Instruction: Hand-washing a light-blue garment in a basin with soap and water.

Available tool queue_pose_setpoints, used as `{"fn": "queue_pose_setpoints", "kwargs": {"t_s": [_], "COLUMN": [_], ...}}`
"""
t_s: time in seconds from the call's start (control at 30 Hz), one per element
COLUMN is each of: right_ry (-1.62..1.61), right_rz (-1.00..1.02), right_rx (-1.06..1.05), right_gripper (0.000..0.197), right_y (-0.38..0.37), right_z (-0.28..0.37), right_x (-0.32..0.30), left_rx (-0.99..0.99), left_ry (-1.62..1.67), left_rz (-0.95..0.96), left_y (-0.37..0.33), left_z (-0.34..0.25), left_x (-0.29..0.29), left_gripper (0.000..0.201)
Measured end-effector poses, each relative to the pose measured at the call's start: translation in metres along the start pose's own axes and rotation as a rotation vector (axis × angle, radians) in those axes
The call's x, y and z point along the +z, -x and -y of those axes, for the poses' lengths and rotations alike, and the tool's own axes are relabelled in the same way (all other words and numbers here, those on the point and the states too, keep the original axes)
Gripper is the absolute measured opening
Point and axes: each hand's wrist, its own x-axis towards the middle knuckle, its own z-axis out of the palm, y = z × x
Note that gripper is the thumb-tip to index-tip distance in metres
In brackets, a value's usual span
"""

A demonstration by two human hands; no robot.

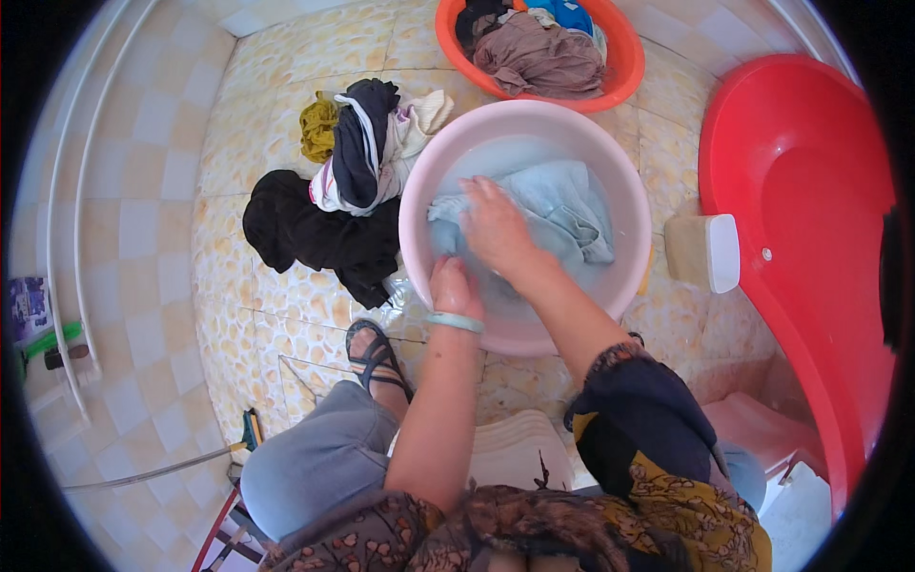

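Note:
A light blue cloth garment (558, 195) lies half under cloudy water in the pink basin (634, 257) in front of me. My right hand (496, 226) reaches over the garment's left part, its fingers stretched out and touching the fabric. Low at the basin's near left side, my left hand (456, 289) has its fingers curled at the water, closed on the garment's submerged edge. Its fingertips are partly hidden. A pale green bangle (456, 321) circles my left wrist.
Left of the basin, a black garment (310, 224), a dark grey garment (362, 143) and a mustard cloth (318, 127) lie on the tiles. An orange tub (624, 71) of clothes stands behind. To the right are a lidded container (701, 250) and a large red tub (810, 191).

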Motion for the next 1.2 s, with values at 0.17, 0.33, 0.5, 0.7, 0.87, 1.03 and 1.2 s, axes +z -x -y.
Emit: {"fn": "queue_pose_setpoints", "kwargs": {"t_s": [0.17,0.33,0.5,0.7,0.87,1.03,1.2], "right_ry": [0.112,-0.906,-1.195,-1.254,-1.581,-1.632,-1.495], "right_rz": [0.511,0.319,0.183,0.094,0.114,0.025,0.063], "right_rx": [-0.027,0.663,0.768,0.979,0.838,0.768,0.712], "right_gripper": [0.040,0.035,0.031,0.032,0.036,0.031,0.027], "right_y": [-0.002,-0.005,0.005,0.048,0.052,0.037,0.029], "right_z": [-0.014,-0.048,-0.047,-0.059,-0.055,-0.044,-0.043], "right_x": [0.016,-0.011,-0.076,-0.100,-0.095,-0.105,-0.124], "left_rx": [-0.107,-0.207,-0.021,-0.145,0.057,0.273,0.393], "left_ry": [0.103,0.108,-0.014,-0.158,-0.180,-0.302,-1.231], "left_rz": [0.087,-0.093,-0.035,-0.155,0.014,0.374,0.492], "left_y": [-0.002,0.019,-0.022,-0.032,0.012,0.033,0.045], "left_z": [0.003,-0.007,0.031,0.042,0.005,-0.030,-0.033], "left_x": [0.000,0.010,-0.006,0.009,0.028,0.039,0.041], "left_gripper": [0.041,0.036,0.041,0.034,0.038,0.037,0.042]}}
